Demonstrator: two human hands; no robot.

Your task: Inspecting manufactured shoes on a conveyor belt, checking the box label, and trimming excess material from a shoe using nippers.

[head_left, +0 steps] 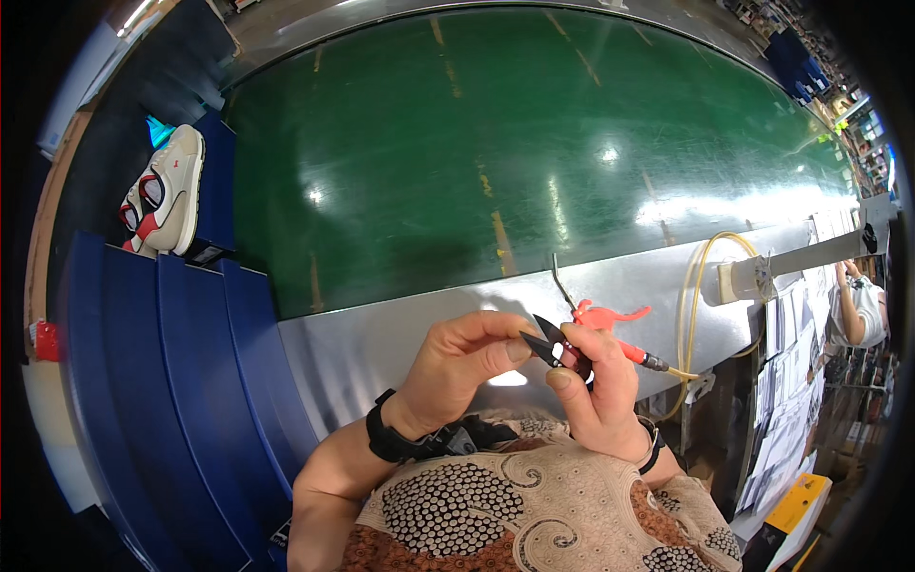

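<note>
My right hand [610,391] is closed around a small pair of dark thread snips [544,345]. Their two pointed blades stand apart and aim to the left. Beside the blade tips, my left hand [467,355] is closed, thumb pressed against forefinger. What lies in that pinch, if anything, is too small to make out. Just beyond my right hand, a red air blow gun [602,316] with a bent metal nozzle lies on the metal ledge [419,319].
A green conveyor belt [400,172] stretches beyond the ledge. Blue boxes [181,362] stand at the left, a cream and red sneaker [176,191] behind them. A yellow hose [693,305] loops at the right below a grey bar [810,257]. Another person [863,310] is far right.
</note>
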